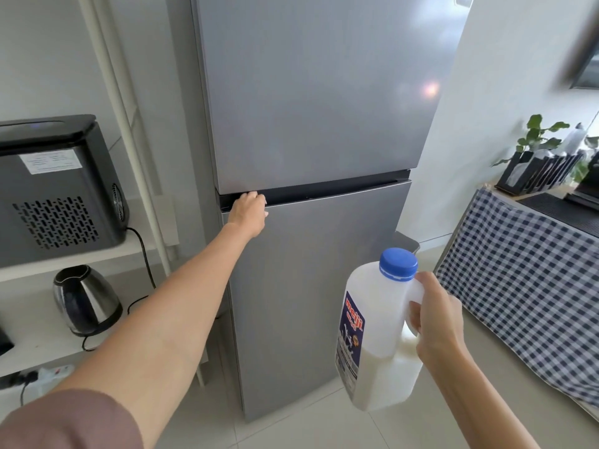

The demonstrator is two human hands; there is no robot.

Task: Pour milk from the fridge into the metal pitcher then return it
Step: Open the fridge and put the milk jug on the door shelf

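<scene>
— What did the hands show at the fridge?

— The left hand reached out with its fingers hooked into the dark handle recess at the top edge of the lower fridge door, closed on that lip; both doors stood shut. The right hand was clamped around the handle of the milk jug, which hung upright beside the door, low and in front of it.

— How should the door have been opened?

— Probably with a steady pull from the recess, swinging the door clear of the jug, which needed to stay upright and out of the arc.

— And the containers?

— The jug's blue cap was on. Milk filled roughly its lower third; the rest showed translucent and empty. A steel kettle stood on the shelf to the left, contents hidden. The metal pitcher was not in view, so whether pouring was done could not be told.
</scene>
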